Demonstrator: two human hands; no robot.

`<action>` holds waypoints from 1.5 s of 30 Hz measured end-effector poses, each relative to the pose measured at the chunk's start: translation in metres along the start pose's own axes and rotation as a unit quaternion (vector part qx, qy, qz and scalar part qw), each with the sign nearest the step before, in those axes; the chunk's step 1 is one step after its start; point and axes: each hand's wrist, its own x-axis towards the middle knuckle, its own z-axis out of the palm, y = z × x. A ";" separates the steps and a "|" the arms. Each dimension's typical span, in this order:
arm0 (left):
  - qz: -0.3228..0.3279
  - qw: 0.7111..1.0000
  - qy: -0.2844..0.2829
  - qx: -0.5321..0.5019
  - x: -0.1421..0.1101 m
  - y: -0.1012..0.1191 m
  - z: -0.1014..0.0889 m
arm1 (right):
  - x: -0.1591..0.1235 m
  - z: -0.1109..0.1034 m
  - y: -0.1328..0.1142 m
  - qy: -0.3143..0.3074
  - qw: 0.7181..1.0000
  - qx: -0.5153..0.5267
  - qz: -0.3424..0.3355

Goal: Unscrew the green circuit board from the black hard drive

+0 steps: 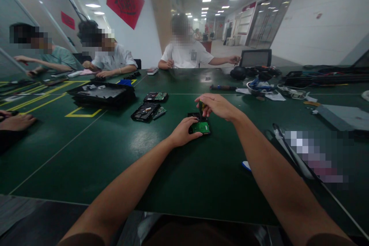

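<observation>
A hard drive (205,127) with a green circuit board facing up lies on the green table in front of me. My left hand (184,132) grips its left side, thumb along the near edge and fingers at the far part. Above the drive, my right hand (219,105) is closed round the yellow and dark handle of a screwdriver (202,107), held upright with its lower end at the drive. The tip is too small to make out. To the left lie another hard drive (155,97), a black opened drive case (145,112) and a loose circuit board (159,113).
Stacked black trays (100,94) with small white pieces stand at the left. Cables (256,84), a dark-handled tool (222,87) and a grey box (336,117) lie at the right. A lanyard badge (294,153) is by my right forearm. Several people sit around the table.
</observation>
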 end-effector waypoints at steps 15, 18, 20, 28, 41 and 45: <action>0.001 1.000 0.002 -0.001 0.002 0.006 0.002 | 0.000 0.002 0.004 0.046 0.999 -0.012 -0.018; -0.004 1.000 0.003 0.001 0.001 0.006 0.002 | -0.001 0.001 0.002 0.048 0.999 -0.019 -0.016; -0.007 1.000 0.002 0.003 0.001 0.006 0.003 | -0.002 -0.001 0.001 0.055 0.996 -0.057 -0.027; -0.008 1.000 0.000 0.006 0.001 0.005 0.003 | -0.002 -0.003 0.004 0.100 0.991 -0.084 -0.033; -0.005 1.000 0.004 -0.002 0.000 0.002 0.003 | 0.000 -0.005 0.004 0.090 0.993 -0.073 -0.018; -0.005 1.000 0.004 -0.001 0.001 0.002 0.003 | 0.000 -0.003 0.001 0.092 0.994 -0.050 -0.010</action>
